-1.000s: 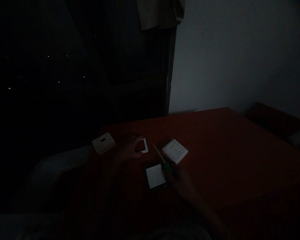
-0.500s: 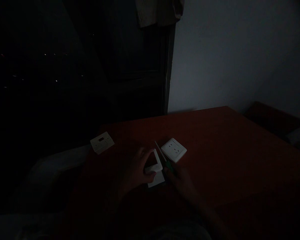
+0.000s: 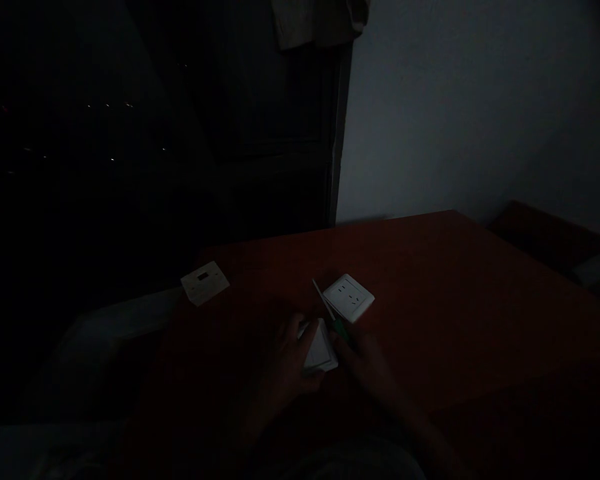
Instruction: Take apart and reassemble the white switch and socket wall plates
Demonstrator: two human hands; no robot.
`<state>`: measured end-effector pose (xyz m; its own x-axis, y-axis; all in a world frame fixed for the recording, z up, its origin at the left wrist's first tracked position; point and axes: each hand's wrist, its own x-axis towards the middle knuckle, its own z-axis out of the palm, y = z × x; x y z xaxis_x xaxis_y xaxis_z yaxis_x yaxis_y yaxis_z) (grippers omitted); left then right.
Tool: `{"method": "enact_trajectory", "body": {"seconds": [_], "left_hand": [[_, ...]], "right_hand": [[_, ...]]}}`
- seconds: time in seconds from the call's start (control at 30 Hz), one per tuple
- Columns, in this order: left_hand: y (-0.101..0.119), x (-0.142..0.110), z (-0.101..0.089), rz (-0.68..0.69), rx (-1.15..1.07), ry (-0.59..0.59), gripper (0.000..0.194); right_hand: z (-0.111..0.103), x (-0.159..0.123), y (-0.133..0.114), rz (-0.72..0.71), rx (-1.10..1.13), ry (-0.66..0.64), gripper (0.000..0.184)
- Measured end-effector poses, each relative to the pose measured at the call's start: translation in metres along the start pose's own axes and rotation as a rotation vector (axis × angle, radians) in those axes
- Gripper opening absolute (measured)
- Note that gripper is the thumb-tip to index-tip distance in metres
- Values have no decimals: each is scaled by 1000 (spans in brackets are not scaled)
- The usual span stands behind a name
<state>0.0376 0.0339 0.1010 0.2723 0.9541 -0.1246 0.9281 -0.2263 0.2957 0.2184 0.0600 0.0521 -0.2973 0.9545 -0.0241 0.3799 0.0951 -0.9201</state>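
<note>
- Here's the left hand (image 3: 291, 365), fingers and thumb spread around the white frame (image 3: 332, 364) and clamped on its edges, down on the reddish table (image 3: 430, 280).
- Inside that frame sits the pale switch panel (image 3: 319, 348); whether the 2 are fully seated together, I can't tell in this gloom.
- And the right hand (image 3: 369, 361), just beside the frame, is closed around the green-handled screwdriver (image 3: 341, 329), its shaft slanting up and away from the person.
- That shaft runs close along the left side of the white 5-hole wall socket (image 3: 349, 297), face up on the table; touching or not, too dark to say.
- Over at the table's far left corner, well apart, lies the cream faceplate (image 3: 205, 283) with its 1 dark rectangular opening.
- Behind it all, a pale wall (image 3: 455, 113) and hanging cloth (image 3: 315, 23).
</note>
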Motion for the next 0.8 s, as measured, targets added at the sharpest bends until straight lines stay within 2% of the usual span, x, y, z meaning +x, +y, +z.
{"method": "enact_trajectory", "body": {"seconds": [0.17, 0.37, 0.53, 0.8], "left_hand": [[5, -1, 0, -26, -40, -2, 75], [-3, 0, 9, 4, -74, -9, 83], [-6, 6, 11, 26, -42, -66, 90], [-1, 9, 10, 4, 32, -101, 88]], "right_hand": [[-1, 0, -2, -13, -7, 0, 37], [-2, 0, -2, -7, -56, -4, 39], [-1, 1, -1, 9, -39, -12, 38], [-2, 0, -2, 8, -21, -18, 36]]}}
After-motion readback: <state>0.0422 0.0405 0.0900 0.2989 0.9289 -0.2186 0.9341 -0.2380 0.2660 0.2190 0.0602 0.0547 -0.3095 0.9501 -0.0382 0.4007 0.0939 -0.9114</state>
